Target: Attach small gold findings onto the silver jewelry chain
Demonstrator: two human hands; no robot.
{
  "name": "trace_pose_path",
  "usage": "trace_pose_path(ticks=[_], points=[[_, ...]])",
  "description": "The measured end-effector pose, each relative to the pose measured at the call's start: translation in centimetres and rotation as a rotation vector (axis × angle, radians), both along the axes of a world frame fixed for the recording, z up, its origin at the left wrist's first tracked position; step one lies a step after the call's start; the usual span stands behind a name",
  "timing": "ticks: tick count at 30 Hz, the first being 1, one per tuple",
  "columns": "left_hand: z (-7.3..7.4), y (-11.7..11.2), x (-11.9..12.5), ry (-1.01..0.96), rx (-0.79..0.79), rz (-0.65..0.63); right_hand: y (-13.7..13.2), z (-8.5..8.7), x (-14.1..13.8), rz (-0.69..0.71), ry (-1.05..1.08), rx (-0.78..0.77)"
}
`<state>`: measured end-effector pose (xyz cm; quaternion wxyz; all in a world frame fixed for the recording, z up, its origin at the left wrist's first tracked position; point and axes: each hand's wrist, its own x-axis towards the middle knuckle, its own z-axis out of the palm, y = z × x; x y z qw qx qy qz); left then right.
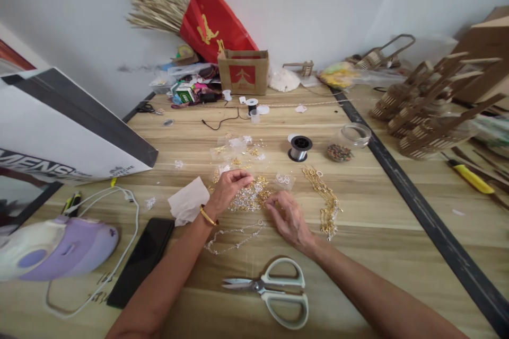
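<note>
My left hand [230, 188] is over the pile of small gold and clear beads [244, 200], thumb and fingertips pinched together. Whatever sits in that pinch is too small to make out. At the pile's right edge, my right hand [291, 221] has its fingers bent and the tips close together; anything between them cannot be made out. A beaded chain [234, 246] with a ring at one end lies in a loop in front of the hands. Gold beaded chains [328, 206] lie in a bunch right of my right hand. White-handled scissors [274, 288] rest nearest me, blades pointing left.
Behind the pile are small bags of findings [234, 143], a wire spool [299, 148] and a clear jar of beads [345, 145]. A black phone [141, 262], a white cable [137, 222] and a purple device [75, 249] lie left. Woven baskets [421, 116] stand right.
</note>
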<state>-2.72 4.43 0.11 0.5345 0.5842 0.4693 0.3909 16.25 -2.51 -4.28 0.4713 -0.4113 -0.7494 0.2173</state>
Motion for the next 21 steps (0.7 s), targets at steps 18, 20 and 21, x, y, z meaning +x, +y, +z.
trace_pose_path(ticks=[18, 20, 21], points=[[-1.7, -5.8, 1.6, -0.496, -0.480, 0.041, -0.7, 0.8, -0.3, -0.001, 0.067, 0.068], [-1.8, -5.8, 1.5, -0.509, -0.485, 0.034, -0.7, 0.8, -0.3, 0.007, 0.051, 0.076], [-1.8, -5.8, 1.5, -0.515, -0.486, 0.029, -0.7, 0.8, -0.3, 0.014, 0.045, 0.080]])
